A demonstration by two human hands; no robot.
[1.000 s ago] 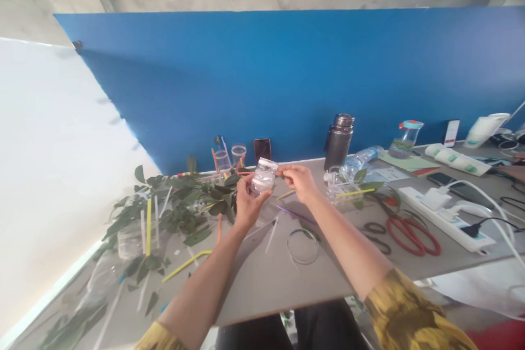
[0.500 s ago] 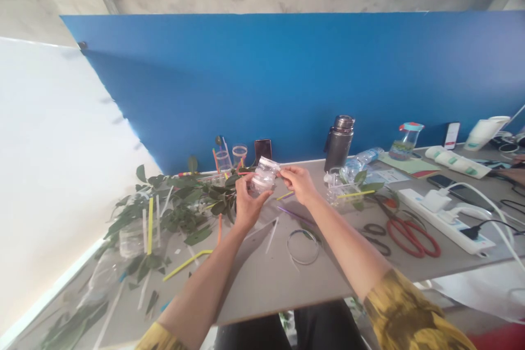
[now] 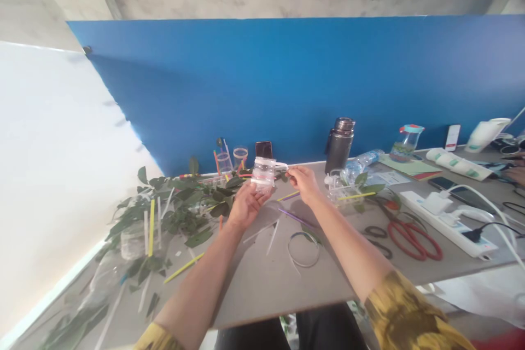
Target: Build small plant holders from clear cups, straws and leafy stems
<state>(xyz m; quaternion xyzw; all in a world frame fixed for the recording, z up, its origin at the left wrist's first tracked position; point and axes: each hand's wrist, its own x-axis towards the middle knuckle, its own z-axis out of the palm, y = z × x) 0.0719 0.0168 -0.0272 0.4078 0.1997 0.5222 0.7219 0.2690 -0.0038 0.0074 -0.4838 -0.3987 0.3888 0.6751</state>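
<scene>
My left hand [image 3: 245,205] is wrapped round a small clear plastic jar [image 3: 263,174], held upright above the grey table [image 3: 262,279]. My right hand [image 3: 301,181] is just right of the jar, fingers pinched on a thin white strip [image 3: 281,165] that runs from the jar's upper part. Both forearms reach in from the bottom, with yellow patterned sleeves at the elbows.
Leafy branches [image 3: 180,208] and coloured straws [image 3: 151,219] cover the left of the table. A wire ring [image 3: 303,249], red-handled scissors [image 3: 410,232], a power strip [image 3: 449,219], a steel flask [image 3: 339,145], plastic cups [image 3: 232,158] and a phone [image 3: 263,149] lie around. A blue partition [image 3: 307,82] stands behind.
The jar has turned from tilted to upright. My right hand has moved a little rightward, drawing the white strip out from the jar.
</scene>
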